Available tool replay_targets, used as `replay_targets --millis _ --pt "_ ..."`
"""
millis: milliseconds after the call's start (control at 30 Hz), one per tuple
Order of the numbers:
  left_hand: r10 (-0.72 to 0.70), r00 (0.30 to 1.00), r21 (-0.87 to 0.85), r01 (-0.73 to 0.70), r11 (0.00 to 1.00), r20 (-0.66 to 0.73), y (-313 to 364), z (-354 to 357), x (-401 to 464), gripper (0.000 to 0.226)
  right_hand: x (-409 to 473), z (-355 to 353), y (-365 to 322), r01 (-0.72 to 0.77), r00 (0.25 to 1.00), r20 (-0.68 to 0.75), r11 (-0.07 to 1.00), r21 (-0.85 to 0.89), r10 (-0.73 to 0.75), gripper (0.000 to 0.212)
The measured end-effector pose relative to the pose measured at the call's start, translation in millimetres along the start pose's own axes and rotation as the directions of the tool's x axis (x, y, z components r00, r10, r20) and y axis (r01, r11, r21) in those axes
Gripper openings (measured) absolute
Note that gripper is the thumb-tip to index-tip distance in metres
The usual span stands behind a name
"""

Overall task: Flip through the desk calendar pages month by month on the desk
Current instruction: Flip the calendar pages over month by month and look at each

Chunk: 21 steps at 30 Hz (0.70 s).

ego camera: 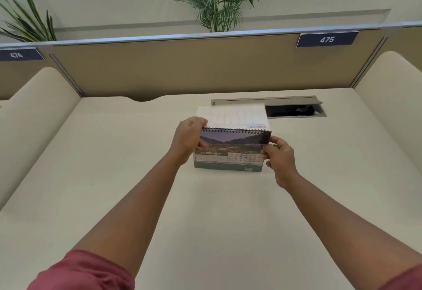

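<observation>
Desk calendar [230, 152] upright mid-desk [137, 175], FEBRUARY face toward camera. Flipped page [231, 116] blurred, mid-swing over spiral binding [235, 130] toward far side. Left hand [187, 140] pinching page's top-left corner by binding. Right hand [279, 156] gripping calendar's right edge, steadying. Risks: page tearing at coil holes if yanked; two sheets lifting together, month skipped; stand tipping far if right grip loosens. Open cable hatch [294, 110] just beyond.
</observation>
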<state>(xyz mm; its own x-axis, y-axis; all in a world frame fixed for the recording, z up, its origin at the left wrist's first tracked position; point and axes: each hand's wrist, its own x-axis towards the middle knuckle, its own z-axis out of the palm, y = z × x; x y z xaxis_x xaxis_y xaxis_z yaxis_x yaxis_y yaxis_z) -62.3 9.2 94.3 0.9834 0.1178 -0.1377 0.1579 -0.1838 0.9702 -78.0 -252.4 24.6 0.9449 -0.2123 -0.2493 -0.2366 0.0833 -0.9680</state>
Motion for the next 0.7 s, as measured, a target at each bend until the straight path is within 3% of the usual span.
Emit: replay_targets --millis 67,133,367,600,700 --pt "0.076 0.996 0.217 -0.065 0.974 -0.041 -4.4 2.5 0.8 0.021 1.1 1.4 1.6 0.029 0.999 -0.015 0.999 -0.02 -0.029 0.023" --pt "0.108 0.993 0.326 -0.09 0.941 -0.04 -10.8 2.1 2.0 0.021 1.9 2.8 2.7 0.049 0.999 -0.02 0.998 -0.035 -0.05 0.022" --pt "0.241 0.953 0.387 -0.155 0.909 -0.185 -24.9 0.6 3.9 0.027 7.3 7.2 1.1 0.076 0.997 0.001 0.995 -0.065 -0.076 0.027" --pt "0.125 0.92 0.225 -0.041 0.973 -0.37 -60.5 9.7 -8.1 0.041 2.7 12.5 13.4 0.107 0.993 -0.034 0.974 -0.201 -0.117 0.029" --pt "0.097 0.929 0.236 -0.011 0.972 -0.357 -77.6 14.7 -18.0 0.032 -4.7 17.8 23.4 0.151 0.983 -0.051 0.928 -0.341 -0.179 0.026"
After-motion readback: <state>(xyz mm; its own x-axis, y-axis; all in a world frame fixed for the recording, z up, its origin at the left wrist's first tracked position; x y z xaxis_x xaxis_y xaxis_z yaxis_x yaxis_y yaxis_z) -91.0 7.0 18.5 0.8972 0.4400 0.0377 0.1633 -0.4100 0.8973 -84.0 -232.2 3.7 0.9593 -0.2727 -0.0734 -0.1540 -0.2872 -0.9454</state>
